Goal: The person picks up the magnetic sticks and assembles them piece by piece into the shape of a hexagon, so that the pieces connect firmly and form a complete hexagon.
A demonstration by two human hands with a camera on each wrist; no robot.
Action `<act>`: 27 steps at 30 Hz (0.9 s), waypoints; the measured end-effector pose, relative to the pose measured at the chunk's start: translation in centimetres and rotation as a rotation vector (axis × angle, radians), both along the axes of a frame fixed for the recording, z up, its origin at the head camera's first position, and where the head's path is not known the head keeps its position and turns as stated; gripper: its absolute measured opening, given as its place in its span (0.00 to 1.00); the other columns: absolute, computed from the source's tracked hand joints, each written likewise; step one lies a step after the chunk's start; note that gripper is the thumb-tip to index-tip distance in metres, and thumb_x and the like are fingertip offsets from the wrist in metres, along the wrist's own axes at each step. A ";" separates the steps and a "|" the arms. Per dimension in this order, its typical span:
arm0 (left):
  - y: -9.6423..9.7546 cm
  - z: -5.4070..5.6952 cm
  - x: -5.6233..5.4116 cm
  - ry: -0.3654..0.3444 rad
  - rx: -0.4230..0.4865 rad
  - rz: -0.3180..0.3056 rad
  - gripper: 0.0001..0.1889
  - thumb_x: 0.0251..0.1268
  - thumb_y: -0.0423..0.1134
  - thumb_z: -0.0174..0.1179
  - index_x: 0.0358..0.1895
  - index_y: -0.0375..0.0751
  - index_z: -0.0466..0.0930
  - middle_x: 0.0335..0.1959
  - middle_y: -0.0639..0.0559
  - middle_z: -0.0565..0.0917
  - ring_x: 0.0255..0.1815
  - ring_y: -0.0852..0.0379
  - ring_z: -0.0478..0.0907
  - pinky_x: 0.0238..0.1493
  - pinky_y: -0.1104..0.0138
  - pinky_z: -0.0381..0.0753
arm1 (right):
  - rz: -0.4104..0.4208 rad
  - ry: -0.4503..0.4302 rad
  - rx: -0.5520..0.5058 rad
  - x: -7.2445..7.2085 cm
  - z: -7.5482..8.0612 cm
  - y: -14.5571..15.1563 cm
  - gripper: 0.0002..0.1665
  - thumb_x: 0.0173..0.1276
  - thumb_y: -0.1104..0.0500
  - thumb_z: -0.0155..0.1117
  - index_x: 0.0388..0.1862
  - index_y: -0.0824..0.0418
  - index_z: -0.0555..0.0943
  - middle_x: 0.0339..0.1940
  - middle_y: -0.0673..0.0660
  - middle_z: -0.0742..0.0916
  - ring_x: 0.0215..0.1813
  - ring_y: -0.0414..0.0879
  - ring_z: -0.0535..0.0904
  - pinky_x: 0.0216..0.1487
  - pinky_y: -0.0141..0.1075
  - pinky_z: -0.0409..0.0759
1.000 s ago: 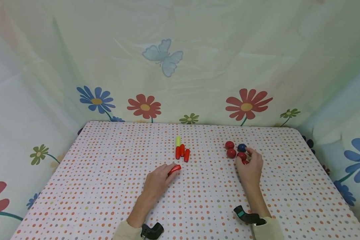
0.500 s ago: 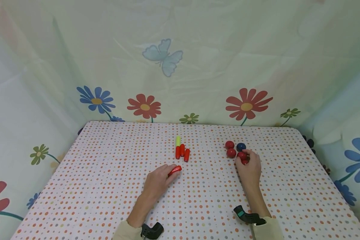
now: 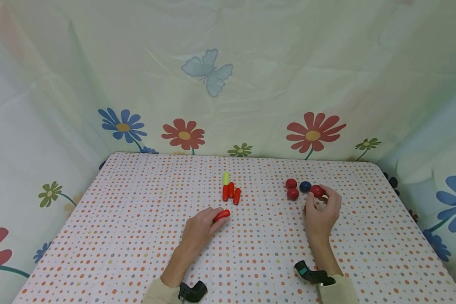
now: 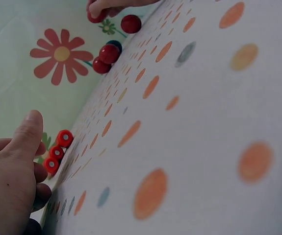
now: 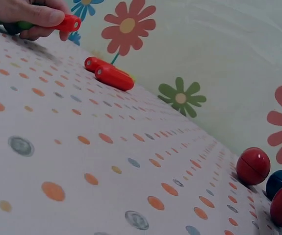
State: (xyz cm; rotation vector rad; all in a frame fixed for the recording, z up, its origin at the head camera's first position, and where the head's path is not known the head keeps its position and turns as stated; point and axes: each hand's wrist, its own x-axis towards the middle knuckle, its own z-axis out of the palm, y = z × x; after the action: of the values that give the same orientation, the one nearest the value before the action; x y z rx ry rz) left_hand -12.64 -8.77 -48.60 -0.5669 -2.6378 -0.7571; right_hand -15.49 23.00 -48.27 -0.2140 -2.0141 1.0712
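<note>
My left hand [image 3: 199, 228] holds a short red cylinder [image 3: 221, 215] between thumb and fingers, low over the table. Just beyond lie three similar red cylinders [image 3: 231, 191] and a lime-green one [image 3: 226, 178]. In the right wrist view their rounded ends show pale dots. Over on the right, my right hand [image 3: 323, 213] pinches a red ball [image 3: 317, 191] between thumb and fingers. Beside it sits a dark blue ball [image 3: 305, 186], with two red balls [image 3: 292, 194] to its left. Another red ball [image 4: 131, 23] lies under the right hand, mostly hidden in the head view. Dark seams cross the balls.
The table [image 3: 266, 261] wears a white cloth with coloured dots. Behind it hangs a pale curtain [image 3: 258, 84] printed with flowers and a butterfly. Each wrist carries a black strap [image 3: 314, 274].
My right hand has moved slightly right and away from me, carrying the red ball from in front of the blue ball to its right. The left hand stays almost still with the red cylinder.
</note>
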 end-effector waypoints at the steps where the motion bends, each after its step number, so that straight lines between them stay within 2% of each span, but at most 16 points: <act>1: 0.0 0.0 0.0 0.004 0.000 -0.002 0.16 0.63 0.53 0.63 0.50 0.52 0.84 0.21 0.65 0.73 0.20 0.71 0.61 0.20 0.81 0.59 | 0.017 0.029 0.007 0.0 0.0 -0.1 0.22 0.66 0.65 0.59 0.58 0.69 0.72 0.54 0.67 0.75 0.56 0.34 0.69 0.54 0.20 0.65; 4: 0.0 -0.1 0.0 0.016 0.002 -0.006 0.16 0.62 0.53 0.63 0.49 0.52 0.84 0.22 0.65 0.74 0.20 0.71 0.61 0.20 0.81 0.60 | 0.072 0.095 0.010 0.1 0.2 -0.4 0.22 0.63 0.68 0.60 0.57 0.71 0.73 0.53 0.67 0.76 0.56 0.27 0.67 0.54 0.17 0.67; 7: 0.0 -0.1 0.0 0.035 -0.001 -0.010 0.16 0.62 0.52 0.63 0.49 0.51 0.84 0.22 0.64 0.75 0.20 0.71 0.61 0.21 0.82 0.60 | 0.106 0.139 -0.008 0.1 0.4 -0.9 0.23 0.60 0.73 0.61 0.56 0.73 0.73 0.52 0.67 0.77 0.54 0.27 0.69 0.53 0.16 0.69; 11: 0.0 -0.1 0.0 0.053 -0.005 -0.012 0.15 0.62 0.52 0.64 0.48 0.51 0.84 0.22 0.64 0.76 0.20 0.71 0.61 0.20 0.82 0.60 | 0.140 0.158 -0.044 0.3 0.9 -1.6 0.23 0.59 0.78 0.57 0.56 0.77 0.72 0.52 0.69 0.76 0.54 0.28 0.70 0.53 0.16 0.70; 16: 0.0 -0.1 0.0 0.040 -0.008 -0.011 0.15 0.63 0.53 0.62 0.48 0.52 0.84 0.22 0.64 0.75 0.20 0.71 0.60 0.20 0.82 0.59 | 0.212 0.139 -0.116 0.7 1.3 -2.7 0.22 0.62 0.78 0.55 0.57 0.77 0.70 0.54 0.63 0.77 0.55 0.30 0.73 0.54 0.16 0.72; 19: 0.0 0.0 0.0 0.024 -0.011 -0.011 0.16 0.64 0.54 0.61 0.49 0.52 0.84 0.22 0.64 0.75 0.20 0.71 0.61 0.20 0.82 0.60 | 0.268 0.097 -0.159 0.8 1.0 -3.7 0.22 0.64 0.76 0.55 0.58 0.75 0.71 0.55 0.60 0.77 0.55 0.31 0.74 0.54 0.16 0.73; 21: 0.0 0.0 0.0 0.022 -0.012 -0.013 0.16 0.64 0.54 0.61 0.50 0.53 0.84 0.23 0.64 0.75 0.20 0.71 0.61 0.20 0.82 0.60 | 0.307 0.036 -0.203 0.9 0.8 -4.6 0.22 0.65 0.74 0.55 0.59 0.72 0.71 0.56 0.60 0.77 0.55 0.31 0.75 0.54 0.15 0.73; 27: 0.0 0.1 0.0 0.041 -0.004 -0.022 0.15 0.63 0.53 0.62 0.49 0.53 0.84 0.22 0.64 0.74 0.20 0.71 0.60 0.20 0.82 0.59 | 0.498 -0.240 -0.375 2.0 0.5 -8.7 0.23 0.68 0.69 0.56 0.62 0.63 0.72 0.58 0.55 0.77 0.55 0.31 0.75 0.55 0.18 0.75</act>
State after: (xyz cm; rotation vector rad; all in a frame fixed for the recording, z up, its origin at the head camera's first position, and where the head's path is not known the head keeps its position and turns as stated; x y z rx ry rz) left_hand -12.63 -8.75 -48.46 -0.6071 -2.6003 -0.7386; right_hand -13.53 14.35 -47.82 -0.0302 -2.1172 1.8141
